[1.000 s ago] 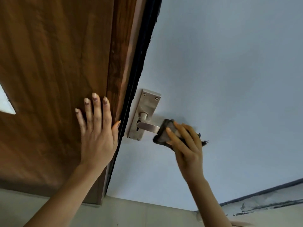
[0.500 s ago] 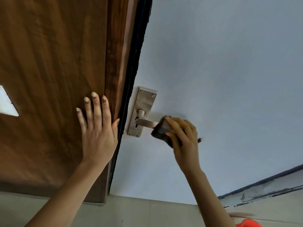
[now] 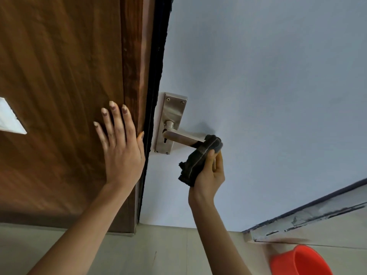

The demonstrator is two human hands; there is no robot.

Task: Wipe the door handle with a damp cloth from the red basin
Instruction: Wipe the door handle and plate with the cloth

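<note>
A silver lever door handle [image 3: 181,137] on a metal backplate [image 3: 172,114] sits on the pale blue door [image 3: 258,96]. My right hand [image 3: 211,172] grips a dark cloth [image 3: 198,159], whose top end wraps the tip of the lever while the rest hangs below it. Pressed flat on the brown wooden panel [image 3: 59,96] left of the handle is my left hand [image 3: 121,147], fingers spread and holding nothing. The red basin [image 3: 299,261] stands on the floor at the bottom right, only partly in view.
A black strip [image 3: 156,76] runs between the wooden panel and the blue door. Beige floor tiles [image 3: 168,253] lie below. A worn, peeling frame edge [image 3: 309,219] slants across the lower right. A white rectangle [image 3: 10,120] shows on the wood at the far left.
My right hand has slid the cloth from the middle of the lever out to its tip and dropped below it. The view has tilted down, bringing the red basin in. My left hand stays put.
</note>
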